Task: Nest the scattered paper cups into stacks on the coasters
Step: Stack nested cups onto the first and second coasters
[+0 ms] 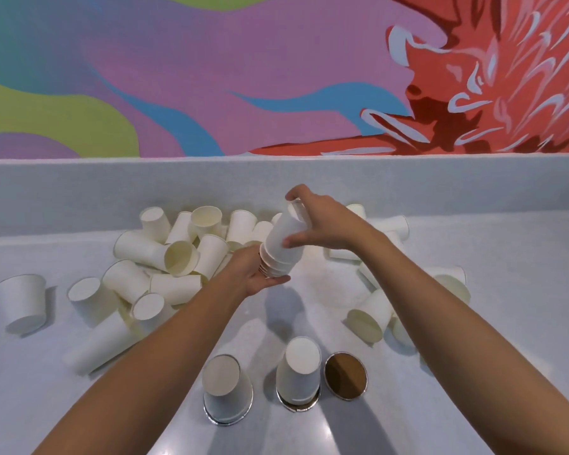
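Three coasters (345,376), two bearing upturned cups (299,372), one bare; left hand (253,274) and right hand (322,221) curl fingers round one nested stack (281,244)

Three coasters are shown: one bare coaster (345,376) and two covered coasters (227,420), topped by two upturned cups (299,372). One nested stack (281,244) is held by two hands, left hand (253,274) and right hand (322,221). Well over a dozen loose cups (23,303) are scattered; an exact count cannot be made.

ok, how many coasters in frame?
3, in a row nearest the camera: left coaster under an upturned cup, middle coaster under a second upturned cup, right coaster bare. Others may be hidden under the scattered cups.
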{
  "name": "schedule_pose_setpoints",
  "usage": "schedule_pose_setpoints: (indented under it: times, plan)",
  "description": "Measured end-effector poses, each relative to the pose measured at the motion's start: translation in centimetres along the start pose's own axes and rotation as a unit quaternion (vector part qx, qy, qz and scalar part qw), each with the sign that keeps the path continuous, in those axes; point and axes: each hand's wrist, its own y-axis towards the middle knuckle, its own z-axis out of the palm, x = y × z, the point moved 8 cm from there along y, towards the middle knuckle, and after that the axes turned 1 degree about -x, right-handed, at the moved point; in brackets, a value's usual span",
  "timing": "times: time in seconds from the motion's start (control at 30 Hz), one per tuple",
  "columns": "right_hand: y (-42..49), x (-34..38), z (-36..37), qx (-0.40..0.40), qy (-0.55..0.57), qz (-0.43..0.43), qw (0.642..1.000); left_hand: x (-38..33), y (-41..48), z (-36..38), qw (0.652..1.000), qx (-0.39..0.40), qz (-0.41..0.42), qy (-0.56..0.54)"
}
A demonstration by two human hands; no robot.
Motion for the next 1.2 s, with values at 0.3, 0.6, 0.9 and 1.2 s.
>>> schedule_pose_setpoints:
  times: [0.3, 0.6, 0.9, 1.2]
  plan:
    - [-5.6, -7.1, -0.7, -0.01, 0.103, 0.222, 0.97, 1.5, -0.5, 1.7, 0.998, 0.02, -0.055, -0.024]
    - [-11.1, -15.0, 4.7, -0.017, -0.1, 0.388, 0.916, 3.4, -0.7, 2.9, 0.996, 0.043, -0.078, -0.029]
    - [-10.3, -15.8, 9.0, -0.033, 0.017, 0.417, 0.908, 2.8, -0.8, 2.0, 0.996, 0.034, -0.068, -0.046]
    - [-6.5, -9.7, 1.0, -0.313, 0.308, 0.307, 0.844, 1.9, 0.1, -0.3, 0.994, 0.002, -0.069, -0.083]
